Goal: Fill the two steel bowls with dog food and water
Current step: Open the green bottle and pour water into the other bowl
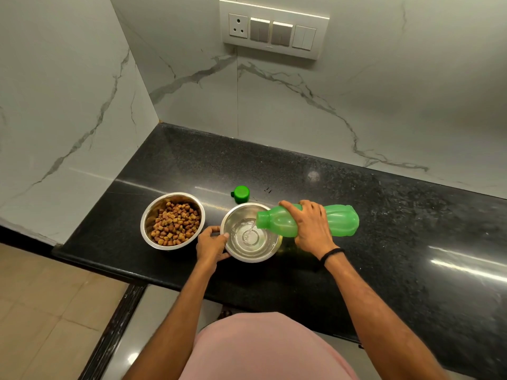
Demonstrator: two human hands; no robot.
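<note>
The bottle (pixel 337 220) is gripped by the right hand (pixel 310 229) and tipped over the water bowl (pixel 249 257), whose rim is held by the left hand (pixel 212 242), beside the filled food bowl (pixel 164 246). Water could be splashed onto the counter (pixel 384 256) if the bottle is tipped too steeply.

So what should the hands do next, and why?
Probably pour more water: the right hand grips the green bottle tipped over the right steel bowl, which holds only a shallow pool. The left hand steadies its rim, and the left steel bowl already has dog food.
</note>
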